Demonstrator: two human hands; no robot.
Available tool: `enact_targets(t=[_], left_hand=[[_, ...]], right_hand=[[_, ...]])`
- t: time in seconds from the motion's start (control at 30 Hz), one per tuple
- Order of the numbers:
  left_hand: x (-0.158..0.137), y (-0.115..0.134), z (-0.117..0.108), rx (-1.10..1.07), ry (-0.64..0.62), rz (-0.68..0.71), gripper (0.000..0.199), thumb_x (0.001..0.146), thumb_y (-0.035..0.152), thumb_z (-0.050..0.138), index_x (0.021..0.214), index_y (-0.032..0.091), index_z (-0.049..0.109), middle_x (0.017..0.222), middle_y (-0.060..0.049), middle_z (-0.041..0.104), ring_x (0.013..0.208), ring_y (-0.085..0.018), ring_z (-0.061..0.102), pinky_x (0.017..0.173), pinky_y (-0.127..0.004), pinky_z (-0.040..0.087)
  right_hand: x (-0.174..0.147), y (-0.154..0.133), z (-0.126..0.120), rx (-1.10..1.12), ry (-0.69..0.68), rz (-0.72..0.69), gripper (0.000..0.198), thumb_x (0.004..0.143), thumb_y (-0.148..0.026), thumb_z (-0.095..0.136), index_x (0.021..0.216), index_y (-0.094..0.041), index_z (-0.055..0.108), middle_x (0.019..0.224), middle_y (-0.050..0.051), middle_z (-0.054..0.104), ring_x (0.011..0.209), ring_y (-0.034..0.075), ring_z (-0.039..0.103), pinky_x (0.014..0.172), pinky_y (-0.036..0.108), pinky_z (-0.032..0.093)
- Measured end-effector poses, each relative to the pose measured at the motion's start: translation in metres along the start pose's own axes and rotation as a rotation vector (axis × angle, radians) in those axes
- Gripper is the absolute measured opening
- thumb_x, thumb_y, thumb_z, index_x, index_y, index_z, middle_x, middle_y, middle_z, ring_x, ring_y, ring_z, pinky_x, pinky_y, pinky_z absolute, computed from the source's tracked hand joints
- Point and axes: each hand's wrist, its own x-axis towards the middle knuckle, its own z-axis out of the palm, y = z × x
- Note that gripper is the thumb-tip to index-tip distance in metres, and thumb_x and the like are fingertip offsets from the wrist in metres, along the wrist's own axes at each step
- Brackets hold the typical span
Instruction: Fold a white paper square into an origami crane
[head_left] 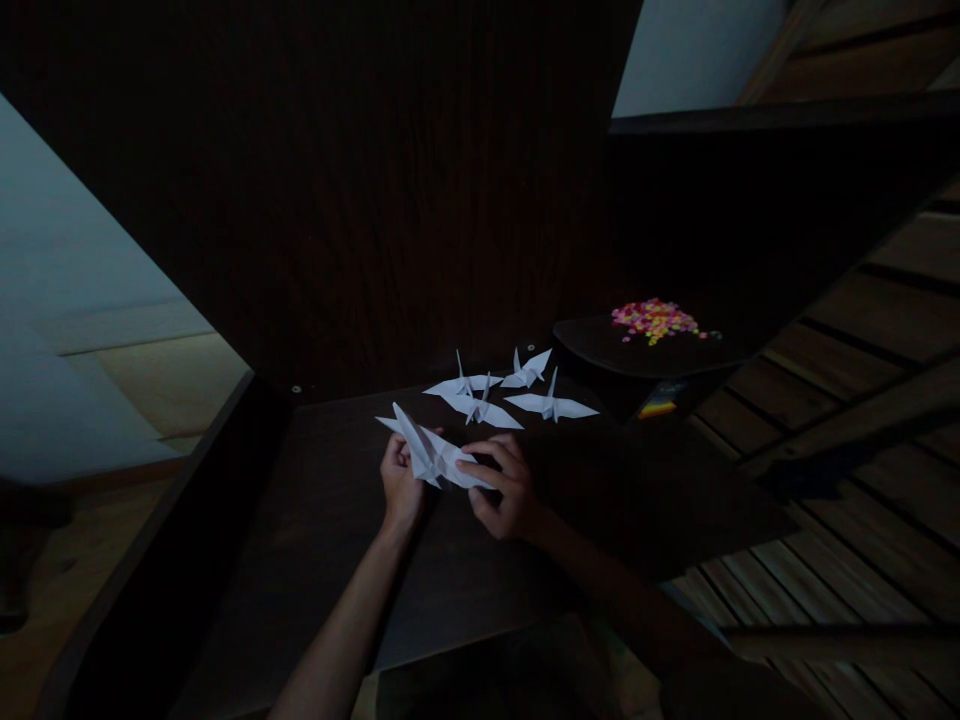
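Observation:
Between my two hands, a little above the dark desk (330, 580), is a white paper crane (431, 452) with its wings spread. My left hand (403, 485) grips it from the left and below, its fingers partly hidden behind the paper. On the other side my right hand (510, 488) pinches the right wing between thumb and fingers. Just beyond stand several finished white cranes: one at the back left (461, 384), one in front of it (480, 408), one at the back right (527, 372) and another at the right (553, 405).
A heap of small pink, red and yellow pieces (656, 320) lies on a raised rounded shelf (592, 340) to the right. A tall dark panel (375, 200) rises behind the desk, and a low side board (165, 550) borders it at the left. Wooden slats (862, 560) are at the far right.

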Motion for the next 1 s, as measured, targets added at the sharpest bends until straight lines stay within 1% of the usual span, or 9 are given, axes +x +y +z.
enact_targets(t=[0.17, 0.33, 0.4, 0.53, 0.63, 0.7, 0.8, 0.87, 1.0], left_hand=[[0.0, 0.003, 0.001, 0.047, -0.044, 0.008, 0.026, 0.059, 0.023, 0.078, 0.071, 0.018, 0.055, 0.057, 0.005, 0.062, 0.049, -0.011, 0.057, 0.046, -0.018, 0.044], [0.0, 0.006, 0.003, 0.061, -0.082, -0.039, 0.029, 0.053, 0.02, 0.081, 0.071, 0.017, 0.059, 0.055, 0.005, 0.061, 0.048, -0.01, 0.056, 0.045, -0.017, 0.043], [0.0, 0.008, 0.003, 0.071, -0.084, -0.058, 0.03, 0.052, 0.02, 0.082, 0.071, 0.016, 0.06, 0.057, 0.005, 0.062, 0.047, -0.01, 0.055, 0.045, -0.017, 0.042], [0.001, 0.01, 0.003, 0.071, -0.082, -0.109, 0.03, 0.051, 0.021, 0.083, 0.071, 0.015, 0.062, 0.057, 0.004, 0.064, 0.045, -0.01, 0.055, 0.045, -0.017, 0.041], [0.002, 0.012, 0.003, 0.067, -0.093, -0.134, 0.027, 0.051, 0.019, 0.082, 0.07, 0.015, 0.063, 0.055, 0.003, 0.063, 0.046, -0.011, 0.056, 0.046, -0.019, 0.042], [0.002, 0.013, 0.003, 0.056, -0.107, -0.156, 0.027, 0.051, 0.017, 0.082, 0.07, 0.015, 0.064, 0.054, 0.004, 0.063, 0.046, -0.011, 0.056, 0.047, -0.019, 0.043], [0.002, 0.014, 0.004, 0.045, -0.118, -0.172, 0.026, 0.049, 0.016, 0.082, 0.069, 0.015, 0.064, 0.053, 0.004, 0.062, 0.046, -0.011, 0.056, 0.046, -0.019, 0.043], [0.001, 0.014, 0.004, 0.036, -0.121, -0.181, 0.027, 0.05, 0.016, 0.082, 0.07, 0.014, 0.064, 0.054, 0.004, 0.063, 0.046, -0.011, 0.056, 0.045, -0.018, 0.043], [-0.001, 0.015, 0.005, -0.008, -0.144, -0.234, 0.033, 0.05, 0.019, 0.083, 0.076, 0.014, 0.063, 0.056, 0.003, 0.065, 0.045, -0.01, 0.056, 0.044, -0.017, 0.04]], right_hand=[[0.004, 0.001, 0.005, 0.065, 0.046, 0.115, 0.02, 0.083, -0.015, 0.058, 0.099, -0.024, 0.068, 0.098, 0.008, 0.065, 0.089, 0.023, 0.061, 0.08, 0.042, 0.051], [0.005, 0.005, 0.01, 0.186, 0.047, 0.232, 0.012, 0.085, -0.022, 0.064, 0.096, -0.02, 0.068, 0.079, 0.004, 0.064, 0.068, 0.016, 0.06, 0.063, 0.029, 0.051], [0.005, 0.007, 0.01, 0.19, 0.04, 0.225, 0.012, 0.085, -0.023, 0.066, 0.096, -0.019, 0.068, 0.076, 0.003, 0.064, 0.065, 0.015, 0.06, 0.061, 0.027, 0.051], [0.005, 0.011, 0.009, 0.171, -0.01, 0.17, 0.014, 0.086, -0.023, 0.066, 0.099, -0.019, 0.069, 0.079, 0.005, 0.067, 0.067, 0.015, 0.063, 0.063, 0.027, 0.053], [0.004, 0.013, 0.008, 0.115, -0.057, 0.131, 0.019, 0.089, -0.021, 0.061, 0.106, -0.019, 0.068, 0.084, 0.007, 0.07, 0.073, 0.017, 0.066, 0.068, 0.028, 0.055], [0.003, 0.014, 0.008, 0.098, -0.065, 0.141, 0.024, 0.09, -0.019, 0.057, 0.112, -0.02, 0.066, 0.09, 0.009, 0.071, 0.078, 0.018, 0.068, 0.072, 0.029, 0.056], [0.002, 0.015, 0.009, 0.124, -0.013, 0.263, 0.027, 0.089, -0.02, 0.055, 0.114, -0.02, 0.066, 0.093, 0.008, 0.072, 0.08, 0.019, 0.068, 0.075, 0.03, 0.056], [0.002, 0.017, 0.01, 0.206, 0.028, 0.413, 0.028, 0.086, -0.021, 0.057, 0.112, -0.019, 0.066, 0.085, 0.007, 0.072, 0.075, 0.018, 0.067, 0.072, 0.029, 0.055], [0.006, 0.024, 0.008, 0.491, 0.058, 0.759, 0.033, 0.078, -0.027, 0.059, 0.108, -0.015, 0.068, 0.071, 0.003, 0.068, 0.061, 0.015, 0.062, 0.058, 0.024, 0.05]])
